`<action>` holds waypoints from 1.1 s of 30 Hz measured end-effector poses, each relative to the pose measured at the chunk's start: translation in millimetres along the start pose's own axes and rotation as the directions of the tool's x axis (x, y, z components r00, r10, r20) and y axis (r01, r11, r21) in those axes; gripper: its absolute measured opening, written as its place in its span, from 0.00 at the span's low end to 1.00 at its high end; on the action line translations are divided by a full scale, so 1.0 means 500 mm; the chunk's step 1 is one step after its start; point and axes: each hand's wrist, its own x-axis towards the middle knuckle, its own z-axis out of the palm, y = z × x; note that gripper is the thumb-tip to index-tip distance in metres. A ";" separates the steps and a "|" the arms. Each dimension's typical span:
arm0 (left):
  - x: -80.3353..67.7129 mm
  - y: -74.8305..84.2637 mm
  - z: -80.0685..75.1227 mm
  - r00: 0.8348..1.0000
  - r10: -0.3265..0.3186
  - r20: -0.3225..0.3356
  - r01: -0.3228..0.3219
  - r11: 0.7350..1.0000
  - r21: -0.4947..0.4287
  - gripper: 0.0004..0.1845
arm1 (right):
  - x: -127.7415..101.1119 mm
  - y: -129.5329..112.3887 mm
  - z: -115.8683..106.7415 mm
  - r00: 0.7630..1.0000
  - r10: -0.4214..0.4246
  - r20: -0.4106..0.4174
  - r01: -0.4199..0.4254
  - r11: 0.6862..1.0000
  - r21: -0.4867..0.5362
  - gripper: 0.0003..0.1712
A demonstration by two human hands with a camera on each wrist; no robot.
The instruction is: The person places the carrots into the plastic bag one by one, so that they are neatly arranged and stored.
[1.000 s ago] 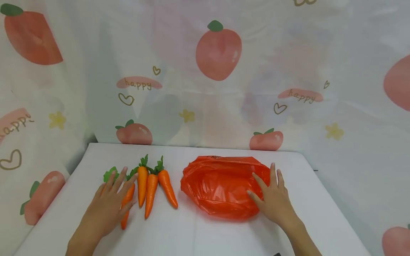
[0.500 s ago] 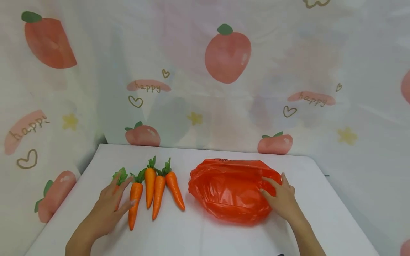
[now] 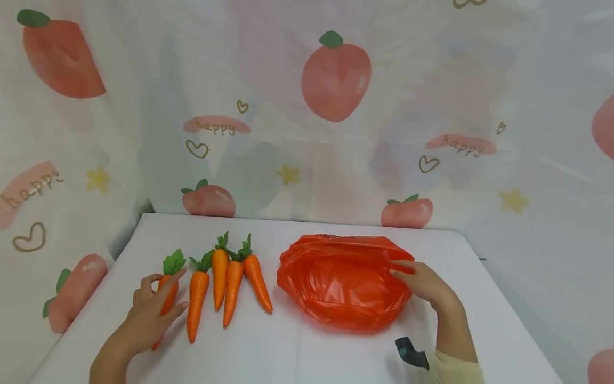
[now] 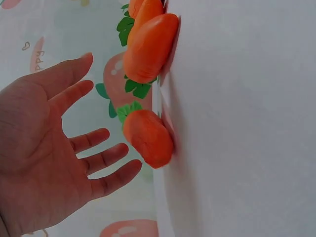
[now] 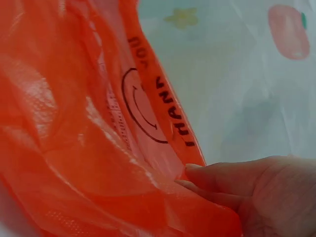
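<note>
My left hand (image 3: 148,314) hovers over the leftmost carrot (image 3: 168,296), fingers spread around it. In the left wrist view the fingers of the left hand (image 4: 44,143) look straight, with a gap between them and the carrot (image 4: 148,140). On the right side of the table lies a crumpled red plastic bag (image 3: 336,285), its mouth partly open. My right hand (image 3: 427,282) pinches the bag's right edge. The right wrist view has the thumb and a finger of that hand (image 5: 276,192) on the rim of the bag (image 5: 64,148); its other fingers are hidden.
Several more carrots with green tops, such as one carrot (image 3: 197,306), lie in a row between the left hand and the bag. All rest on a white table (image 3: 288,352). A patterned curtain (image 3: 336,170) hangs behind. A small dark piece (image 3: 411,354) sits by the right sleeve.
The left hand has shifted left and lower, from over two carrots to the leftmost one. The right hand has drawn its fingers together on the bag's edge. The carrots lie where they were.
</note>
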 end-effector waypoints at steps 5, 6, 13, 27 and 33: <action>0.008 -0.013 0.001 0.998 -0.059 0.032 0.061 0.995 -0.082 0.39 | -0.001 0.025 -0.007 0.999 0.030 0.027 -0.032 0.997 0.063 0.30; 0.009 -0.014 0.002 0.997 -0.068 0.041 0.072 0.993 -0.097 0.40 | -0.003 0.029 -0.008 0.999 0.034 0.030 -0.036 0.997 0.073 0.30; 0.006 -0.036 0.001 0.990 -0.118 0.081 0.127 0.986 -0.111 0.41 | -0.003 0.040 -0.007 0.999 0.014 0.033 -0.017 0.994 0.105 0.30; 0.008 -0.071 0.011 0.985 -0.139 0.103 0.154 0.976 -0.156 0.36 | 0.011 0.056 -0.006 0.997 0.053 0.058 -0.062 0.987 0.152 0.35; 0.008 -0.069 0.012 0.984 -0.156 0.085 0.168 0.974 -0.151 0.34 | 0.024 0.055 0.001 0.997 0.054 0.057 -0.061 0.991 0.120 0.35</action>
